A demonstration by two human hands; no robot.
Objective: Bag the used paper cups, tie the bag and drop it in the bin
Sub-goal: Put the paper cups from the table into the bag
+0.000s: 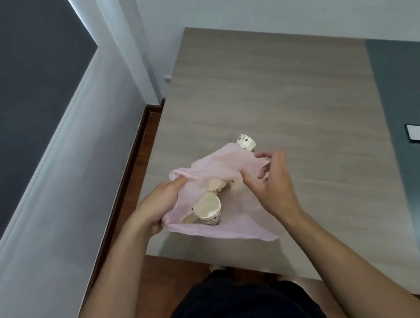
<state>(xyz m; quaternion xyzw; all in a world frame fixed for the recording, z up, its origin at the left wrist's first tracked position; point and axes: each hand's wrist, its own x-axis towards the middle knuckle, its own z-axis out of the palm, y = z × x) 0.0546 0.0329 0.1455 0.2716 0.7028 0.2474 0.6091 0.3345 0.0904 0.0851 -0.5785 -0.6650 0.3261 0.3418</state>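
A light wooden table point(287, 92) fills the middle of the view, with a grey panel point(415, 135) along its right side. Near its front-left corner lies a thin pink bag point(220, 165), mouth open toward the near side. The left hand point(161, 203) is closed on the bag's left rim. The right hand point(271, 180) pinches the film at the bag's top right, its other fingers spread. Paper cups point(207, 208) lie inside the mouth; one more cup point(246, 142) shows just beyond the bag's far edge.
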